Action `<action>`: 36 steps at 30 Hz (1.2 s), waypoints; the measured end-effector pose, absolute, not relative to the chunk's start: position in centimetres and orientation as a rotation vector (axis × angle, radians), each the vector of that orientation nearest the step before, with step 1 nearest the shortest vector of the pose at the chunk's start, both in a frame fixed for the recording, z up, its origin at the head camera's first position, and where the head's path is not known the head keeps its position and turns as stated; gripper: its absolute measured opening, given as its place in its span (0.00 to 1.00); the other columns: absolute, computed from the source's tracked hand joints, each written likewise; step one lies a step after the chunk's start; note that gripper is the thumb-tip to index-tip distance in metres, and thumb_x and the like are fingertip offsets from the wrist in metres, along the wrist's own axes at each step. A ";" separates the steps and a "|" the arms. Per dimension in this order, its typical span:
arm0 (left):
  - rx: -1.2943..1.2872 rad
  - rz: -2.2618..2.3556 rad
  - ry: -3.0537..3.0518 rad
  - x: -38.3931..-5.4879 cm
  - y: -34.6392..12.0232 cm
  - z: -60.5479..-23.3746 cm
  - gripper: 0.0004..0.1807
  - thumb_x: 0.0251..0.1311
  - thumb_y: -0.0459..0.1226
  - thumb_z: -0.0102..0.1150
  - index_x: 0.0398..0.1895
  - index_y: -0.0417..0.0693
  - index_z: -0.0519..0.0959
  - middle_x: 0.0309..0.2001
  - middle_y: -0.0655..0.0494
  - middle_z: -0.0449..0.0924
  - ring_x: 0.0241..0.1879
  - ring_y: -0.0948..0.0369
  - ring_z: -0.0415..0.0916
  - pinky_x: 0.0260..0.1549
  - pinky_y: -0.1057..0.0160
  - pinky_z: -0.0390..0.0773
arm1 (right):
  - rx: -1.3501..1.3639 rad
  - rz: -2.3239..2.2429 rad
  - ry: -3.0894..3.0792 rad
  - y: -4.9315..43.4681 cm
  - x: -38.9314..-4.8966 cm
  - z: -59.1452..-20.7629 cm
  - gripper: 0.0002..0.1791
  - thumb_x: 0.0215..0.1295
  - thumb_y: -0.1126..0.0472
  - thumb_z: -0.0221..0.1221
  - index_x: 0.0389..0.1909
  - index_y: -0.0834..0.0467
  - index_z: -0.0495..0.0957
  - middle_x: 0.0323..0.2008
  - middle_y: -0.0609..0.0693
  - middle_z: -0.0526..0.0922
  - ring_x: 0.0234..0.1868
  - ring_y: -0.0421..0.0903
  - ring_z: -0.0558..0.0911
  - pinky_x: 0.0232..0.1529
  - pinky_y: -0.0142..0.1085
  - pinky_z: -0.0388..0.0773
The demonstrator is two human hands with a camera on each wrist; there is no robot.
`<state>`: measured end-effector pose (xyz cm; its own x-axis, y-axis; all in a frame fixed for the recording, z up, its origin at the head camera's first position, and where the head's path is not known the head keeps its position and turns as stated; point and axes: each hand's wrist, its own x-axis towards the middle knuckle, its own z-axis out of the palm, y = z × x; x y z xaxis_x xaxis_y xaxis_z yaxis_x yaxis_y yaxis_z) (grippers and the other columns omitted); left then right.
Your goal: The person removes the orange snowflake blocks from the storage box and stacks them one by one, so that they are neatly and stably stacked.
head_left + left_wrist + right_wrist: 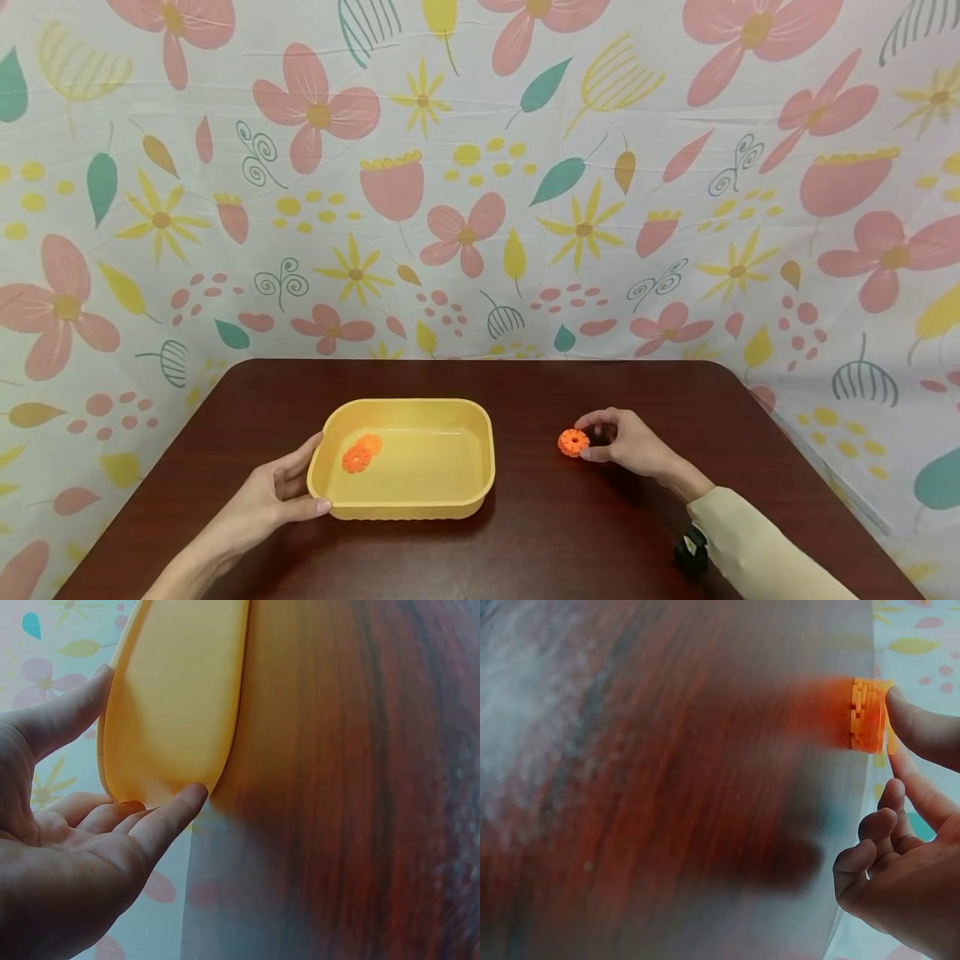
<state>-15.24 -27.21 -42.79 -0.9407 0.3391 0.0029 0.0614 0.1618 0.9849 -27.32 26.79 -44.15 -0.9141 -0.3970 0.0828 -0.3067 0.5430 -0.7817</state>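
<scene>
In the head view a yellow rectangular plastic tub [408, 510] sits on the table, with a few orange notched discs [357, 458] inside near its left end. My left hand [258, 498] grips the tub's left end, thumb at the near corner and fingers along the outer wall. To the right of the tub stands a short stack of orange notched discs [573, 442]. My right hand [630, 442] reaches it from the right. The right wrist view shows thumb and index finger pinching the top disc [890, 720] at its edges, while the other fingers curl loosely.
The dark reddish-brown table [525, 550] has rounded back corners. Behind it hangs a floral cloth [480, 275], also draped down both sides. A black watch-like device [691, 550] sits on the right wrist by a pale sleeve [765, 542].
</scene>
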 end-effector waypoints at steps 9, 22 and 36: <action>0.390 1.859 2.222 -15.2 -27.2 -42.7 0.53 0.65 0.30 0.71 0.85 0.37 0.45 0.82 0.36 0.46 0.73 0.35 0.61 0.53 0.63 0.79 | -0.571 -1.331 2.659 26.6 -27.0 -43.7 0.23 0.58 0.66 0.76 0.55 0.63 0.84 0.39 0.56 0.77 0.41 0.53 0.72 0.38 0.36 0.69; 0.380 1.859 2.225 -15.2 -27.2 -42.8 0.53 0.65 0.31 0.71 0.85 0.37 0.46 0.82 0.37 0.46 0.73 0.35 0.61 0.54 0.63 0.79 | -0.617 -1.316 2.683 26.2 -26.5 -43.3 0.21 0.58 0.66 0.77 0.52 0.64 0.85 0.39 0.56 0.77 0.40 0.54 0.73 0.38 0.35 0.69; 0.351 1.845 2.237 -15.3 -27.3 -42.8 0.53 0.65 0.31 0.71 0.85 0.38 0.46 0.83 0.39 0.46 0.75 0.37 0.60 0.55 0.65 0.78 | -0.728 -1.291 2.642 24.7 -25.8 -43.0 0.19 0.61 0.64 0.75 0.52 0.65 0.84 0.40 0.58 0.79 0.35 0.51 0.74 0.34 0.33 0.71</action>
